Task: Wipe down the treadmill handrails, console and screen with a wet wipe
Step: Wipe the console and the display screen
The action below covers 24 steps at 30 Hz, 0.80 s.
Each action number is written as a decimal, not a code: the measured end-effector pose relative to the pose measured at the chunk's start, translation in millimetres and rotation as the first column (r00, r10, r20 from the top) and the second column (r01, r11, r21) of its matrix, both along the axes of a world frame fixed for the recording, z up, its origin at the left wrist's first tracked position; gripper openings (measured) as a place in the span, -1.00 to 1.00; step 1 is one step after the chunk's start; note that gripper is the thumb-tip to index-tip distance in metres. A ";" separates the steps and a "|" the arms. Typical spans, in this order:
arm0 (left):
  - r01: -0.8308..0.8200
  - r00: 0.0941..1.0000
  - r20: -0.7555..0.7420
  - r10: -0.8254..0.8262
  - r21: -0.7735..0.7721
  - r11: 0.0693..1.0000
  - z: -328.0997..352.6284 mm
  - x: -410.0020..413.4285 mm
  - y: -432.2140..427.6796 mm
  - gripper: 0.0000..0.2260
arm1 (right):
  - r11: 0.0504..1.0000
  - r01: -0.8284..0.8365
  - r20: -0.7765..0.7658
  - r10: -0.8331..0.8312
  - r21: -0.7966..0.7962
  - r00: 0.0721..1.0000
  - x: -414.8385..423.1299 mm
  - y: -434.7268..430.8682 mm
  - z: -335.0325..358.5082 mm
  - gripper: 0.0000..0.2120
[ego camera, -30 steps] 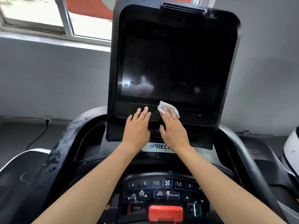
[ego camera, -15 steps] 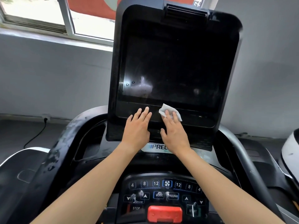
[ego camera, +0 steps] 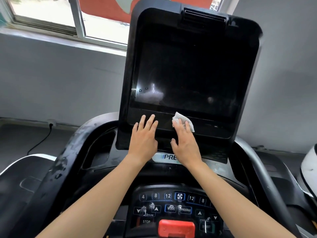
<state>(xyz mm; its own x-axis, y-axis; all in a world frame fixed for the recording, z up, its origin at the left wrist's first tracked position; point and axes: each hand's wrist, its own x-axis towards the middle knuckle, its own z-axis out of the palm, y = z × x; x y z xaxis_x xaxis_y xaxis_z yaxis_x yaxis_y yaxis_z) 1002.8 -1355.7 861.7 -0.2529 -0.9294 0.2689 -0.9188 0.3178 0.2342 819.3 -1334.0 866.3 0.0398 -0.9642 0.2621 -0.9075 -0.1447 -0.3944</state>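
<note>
The right fingers [ego camera: 179, 126] lie straight and close together, pressed flat on the wipe [ego camera: 181, 117]. It is a thin white sheet, crumpled and creased. An edge pokes out at 12 o'clock of the fingertips and a corner at 2 o'clock; the rest is hidden under them. The wipe lies on the bezel [ego camera: 205, 128], a smooth glossy black strip just under the lower edge of the screen [ego camera: 188, 74], near its middle. The right hand [ego camera: 186, 143] is palm down, thumb spread toward 9 o'clock, with nothing curled round the sheet.

At 9 o'clock of it, near but apart, the left hand [ego camera: 144, 136] rests flat on the same strip. The left fingers [ego camera: 151, 120] are straight, slightly fanned, and hold nothing. The bare forearms run down toward 5 and 7 o'clock.

The screen is a dark, shiny rectangle with rounded corners and a pale smear at its lower left. At 6 o'clock sits the keypad [ego camera: 171, 208], matte black with blue-edged buttons spotted white, and a red bar [ego camera: 176, 228] below them. The left rail [ego camera: 68, 152] is curved, black and blotched with grey scuffs; the right rail [ego camera: 257, 162] is smoother and grey-black
</note>
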 end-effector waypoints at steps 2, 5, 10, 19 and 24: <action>-0.037 0.999 -0.012 0.037 -0.004 0.999 -2.1 7.1 0.1 -0.35 | 0.999 -0.020 -0.001 0.020 -0.025 1.000 -1.5 1.9 3.6 -0.24; -0.067 0.998 -0.011 0.067 -0.002 0.998 -4.2 16.0 -1.0 -0.33 | 0.993 0.100 0.060 -0.096 -0.058 0.994 -6.7 0.8 6.6 -0.25; -0.058 0.998 -0.016 0.058 0.013 0.998 -4.6 17.5 -2.2 -0.31 | 0.984 0.137 0.030 -0.134 -0.113 0.991 5.8 -12.3 -8.0 -0.39; -0.047 0.999 -0.007 0.047 -0.004 0.999 -6.7 19.3 -4.9 -0.30 | 0.950 -0.161 -0.318 0.070 -0.268 0.945 -3.6 -29.3 -21.0 -0.51; -0.049 0.999 -0.013 0.049 -0.007 0.999 -8.5 18.4 -6.2 -0.28 | 0.953 0.045 -0.098 -0.077 -0.299 0.992 15.8 -28.0 -16.9 -0.62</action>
<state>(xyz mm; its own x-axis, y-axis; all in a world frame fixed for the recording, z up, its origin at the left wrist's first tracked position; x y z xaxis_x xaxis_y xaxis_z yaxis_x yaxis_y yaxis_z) 1021.2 -1362.0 853.2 -0.2032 -0.9387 0.2784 -0.9303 0.2738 0.2441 835.1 -1362.0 849.5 0.0270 -0.8455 0.5333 -0.9529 -0.1831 -0.2420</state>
